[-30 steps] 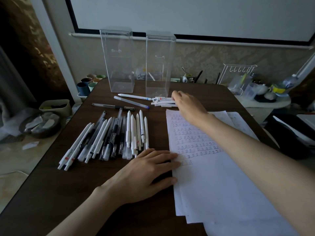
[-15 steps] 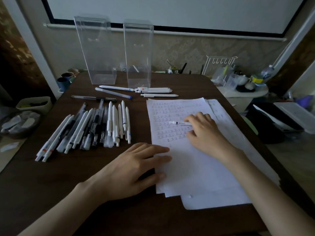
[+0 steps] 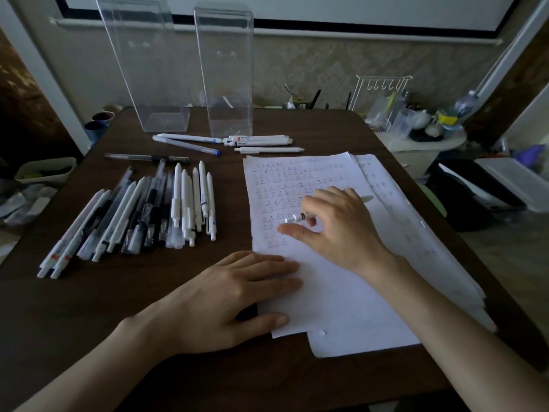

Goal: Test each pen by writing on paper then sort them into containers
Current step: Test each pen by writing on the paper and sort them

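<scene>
Though mostly white, dark-banded pen [image 3: 294,218]

My left hand [image 3: 225,295] and right hand [image 3: 335,230] are bare, both forearms [image 3: 463,337] also; the nails [image 3: 280,321] look short, I think.

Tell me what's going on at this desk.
A person is testing pens. The right hand holds a white pen over the sheet of paper, which already carries rows of written marks. The left hand lies flat on the paper's left edge. A long row of pens lies to the left, and a few more pens lie in front of two clear containers at the back.
</scene>
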Motion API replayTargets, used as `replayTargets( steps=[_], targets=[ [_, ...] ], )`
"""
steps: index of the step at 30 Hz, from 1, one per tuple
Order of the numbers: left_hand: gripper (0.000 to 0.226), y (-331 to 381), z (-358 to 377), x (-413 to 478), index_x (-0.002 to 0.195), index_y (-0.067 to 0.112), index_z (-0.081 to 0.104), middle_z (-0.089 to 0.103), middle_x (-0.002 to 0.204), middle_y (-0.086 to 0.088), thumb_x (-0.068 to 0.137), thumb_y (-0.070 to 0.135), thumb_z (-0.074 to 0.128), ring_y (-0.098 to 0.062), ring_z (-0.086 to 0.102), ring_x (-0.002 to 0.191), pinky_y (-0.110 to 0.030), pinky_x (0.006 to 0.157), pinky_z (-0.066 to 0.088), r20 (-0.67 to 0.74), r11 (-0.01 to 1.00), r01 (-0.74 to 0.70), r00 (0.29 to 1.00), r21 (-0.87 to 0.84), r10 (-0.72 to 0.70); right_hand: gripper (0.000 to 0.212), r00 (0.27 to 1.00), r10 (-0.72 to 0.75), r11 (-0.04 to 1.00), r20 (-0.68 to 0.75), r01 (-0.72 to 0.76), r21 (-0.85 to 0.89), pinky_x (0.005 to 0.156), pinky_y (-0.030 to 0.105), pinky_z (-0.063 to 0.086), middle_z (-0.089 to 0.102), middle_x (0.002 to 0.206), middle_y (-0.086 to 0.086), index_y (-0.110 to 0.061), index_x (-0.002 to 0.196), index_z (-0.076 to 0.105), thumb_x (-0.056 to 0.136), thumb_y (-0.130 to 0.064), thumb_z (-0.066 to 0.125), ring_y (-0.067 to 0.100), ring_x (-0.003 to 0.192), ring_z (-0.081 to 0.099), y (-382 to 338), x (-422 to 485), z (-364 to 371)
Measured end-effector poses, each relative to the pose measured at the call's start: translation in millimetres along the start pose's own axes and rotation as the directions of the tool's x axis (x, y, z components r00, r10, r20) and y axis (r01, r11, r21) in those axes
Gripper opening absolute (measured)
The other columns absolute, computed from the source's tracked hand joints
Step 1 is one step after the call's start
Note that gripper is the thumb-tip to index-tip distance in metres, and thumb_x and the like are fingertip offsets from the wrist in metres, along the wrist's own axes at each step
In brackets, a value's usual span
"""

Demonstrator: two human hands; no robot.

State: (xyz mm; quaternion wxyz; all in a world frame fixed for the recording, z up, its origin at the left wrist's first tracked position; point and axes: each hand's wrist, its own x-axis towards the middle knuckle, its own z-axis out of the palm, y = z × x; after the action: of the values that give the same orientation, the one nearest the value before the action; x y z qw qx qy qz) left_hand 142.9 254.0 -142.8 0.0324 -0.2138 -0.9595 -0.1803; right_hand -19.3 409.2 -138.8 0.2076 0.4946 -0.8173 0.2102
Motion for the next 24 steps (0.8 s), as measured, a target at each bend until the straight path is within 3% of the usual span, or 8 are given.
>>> replayTargets(
  steps=[2,8,11,14,17,20,22,24],
  targets=[
    [0.05,-0.1,0.2,-0.1,0.14,0.03,0.042,0.035,0.147,0.013,0.096,0.053,0.039,0.0,0.026,0.136,-0.023,0.111,0.021,0.002,1.0,0.0,1.0,-0.006,0.0,0.05,0.999,-0.013,1.0,-0.04,0.012,-0.017,0.063,0.028,0.025,0.036,0.058,-0.012,-0.021,0.057,0.035,0.083,-0.061,0.048,0.011,0.059,0.035,-3.1,-0.5,0.8],
    [0.048,5.3,2.7,-0.5,0.138,0.027,0.045,0.041,0.144,0.009,0.097,0.051,0.037,-0.006,0.034,0.133,-0.029,0.109,0.031,-0.012,0.996,0.0,1.0,0.091,0.001,0.04,0.988,-0.08,0.994,-0.131,0.089,0.063,0.057,0.034,0.033,0.035,0.053,-0.009,-0.015,0.055,0.039,0.083,-0.041,0.05,0.014,0.054,0.034,-4.7,-1.7,2.0],
    [0.046,8.8,1.8,1.6,0.133,0.026,0.051,0.047,0.139,0.009,0.096,0.051,0.038,-0.008,0.041,0.128,-0.032,0.104,0.038,-0.031,0.995,0.025,0.999,0.093,-0.022,0.046,0.986,-0.089,0.983,-0.141,0.11,0.15,0.062,0.029,0.037,0.049,0.062,-0.004,-0.01,0.069,0.053,0.081,-0.054,0.057,0.013,0.059,0.043,-4.0,0.8,-1.4],
    [0.042,14.5,1.1,12.2,0.122,0.024,0.057,0.055,0.124,0.006,0.096,0.049,0.036,-0.011,0.052,0.112,-0.034,0.088,0.047,-0.069,0.994,0.048,0.997,0.096,-0.041,0.033,0.975,0.002,0.946,-0.222,0.07,0.318,0.058,0.018,0.041,0.057,0.075,0.005,-0.003,0.092,0.061,0.088,-0.036,0.06,0.005,0.062,0.041,-4.4,-1.1,-4.2],
    [0.042,21.0,6.9,19.9,0.123,0.022,0.054,0.052,0.118,0.0,0.097,0.048,0.033,-0.015,0.051,0.104,-0.029,0.088,0.043,-0.063,0.983,0.068,0.996,0.17,-0.058,0.022,0.955,0.184,0.775,-0.232,0.004,0.631,0.063,0.019,0.046,0.061,0.076,0.001,-0.013,0.1,0.057,0.094,-0.025,0.039,0.008,0.065,0.056,-5.0,-6.4,-7.1],
    [0.048,19.1,12.5,18.7,0.137,0.022,0.043,0.042,0.139,-0.003,0.099,0.047,0.028,-0.018,0.038,0.129,-0.03,0.109,0.029,-0.032,0.983,0.057,0.998,0.173,-0.052,0.042,0.922,0.368,0.645,-0.118,-0.162,0.747,0.066,0.019,0.046,0.066,0.074,-0.001,-0.013,0.093,0.06,0.09,-0.038,0.026,0.007,0.068,0.059,-8.1,-6.0,-7.8],
    [0.051,16.3,13.9,18.4,0.143,0.023,0.034,0.033,0.149,-0.002,0.1,0.047,0.024,-0.017,0.027,0.139,-0.035,0.113,0.023,-0.008,0.985,0.038,0.999,0.169,-0.037,0.05,0.888,0.457,0.502,0.054,-0.307,0.809,0.058,0.019,0.045,0.07,0.065,0.003,-0.015,0.088,0.066,0.088,-0.051,0.031,0.009,0.061,0.061,-14.1,-1.9,-8.3],
    [0.052,14.8,14.4,19.4,0.144,0.022,0.033,0.033,0.15,-0.001,0.099,0.047,0.024,-0.016,0.026,0.139,-0.038,0.112,0.023,0.005,0.984,0.031,0.999,0.177,-0.032,0.031,0.887,0.438,0.462,0.147,-0.363,0.809,0.056,0.019,0.047,0.072,0.07,-0.001,-0.018,0.085,0.068,0.087,-0.046,0.055,0.009,0.063,0.064,-17.7,0.5,-4.8]
  ],
)
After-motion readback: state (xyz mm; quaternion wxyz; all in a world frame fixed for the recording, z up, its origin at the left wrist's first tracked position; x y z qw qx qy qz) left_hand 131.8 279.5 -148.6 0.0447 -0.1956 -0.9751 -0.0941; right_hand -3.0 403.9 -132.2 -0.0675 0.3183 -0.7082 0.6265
